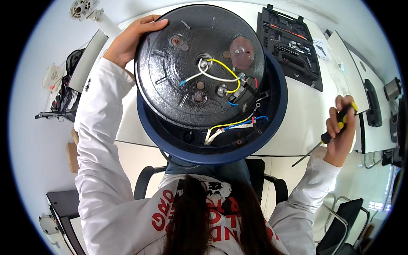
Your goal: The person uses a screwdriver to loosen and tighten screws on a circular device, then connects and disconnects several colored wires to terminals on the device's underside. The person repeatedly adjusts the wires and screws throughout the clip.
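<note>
My left hand (137, 37) grips the upper left rim of a round black metal base plate (170, 91), thumb on its face. The plate is tilted up over a dark blue round housing (278, 106). Yellow and white wires (212, 78) run across the plate from its centre to a small terminal at the right; one white wire has a loose blue-tipped end. More yellow, blue and white wires (238, 124) lie inside the housing below. Out to the right, away from the housing, my right hand (341, 131) is closed around a black-and-yellow screwdriver (326, 137), its shaft pointing down and left.
A black tool case (293, 46) lies open at the back right of the white table (297, 136), with a paper sheet (321, 49) beside it. At the far left stands a white fan (83, 9). Black chairs (344, 225) are at the lower right.
</note>
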The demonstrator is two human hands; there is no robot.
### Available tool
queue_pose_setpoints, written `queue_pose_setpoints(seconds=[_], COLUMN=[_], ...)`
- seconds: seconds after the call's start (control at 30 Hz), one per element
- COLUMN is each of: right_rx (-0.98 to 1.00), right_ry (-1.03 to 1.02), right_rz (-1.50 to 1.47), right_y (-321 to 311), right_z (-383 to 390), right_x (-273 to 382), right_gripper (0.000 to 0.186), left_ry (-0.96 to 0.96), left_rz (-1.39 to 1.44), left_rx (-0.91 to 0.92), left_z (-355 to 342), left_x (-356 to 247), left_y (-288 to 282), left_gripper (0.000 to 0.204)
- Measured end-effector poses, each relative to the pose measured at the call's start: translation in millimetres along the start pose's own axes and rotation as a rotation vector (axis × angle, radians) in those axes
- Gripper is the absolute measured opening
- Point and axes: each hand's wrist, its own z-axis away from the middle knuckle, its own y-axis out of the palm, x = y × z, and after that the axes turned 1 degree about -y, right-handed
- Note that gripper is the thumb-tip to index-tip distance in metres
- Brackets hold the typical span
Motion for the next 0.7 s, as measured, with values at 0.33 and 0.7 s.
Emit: queue_pose_setpoints(seconds=[0.33, 0.7], right_rx=[0.645, 0.73], right_ry=[-0.034, 0.047], right_rz=[1.061, 1.027], right_y=[109, 147], right_z=[1, -9], right_x=[-1, -6], right_gripper=[0.047, 0.02], left_ry=[0.029, 0.502], left_rz=[-0.326, -0.539], left_rx=[-0.095, -0.504], left_z=[-2, 53], left_x=[14, 9], left_y=[-6, 34], left_gripper=[0.046, 0.038])
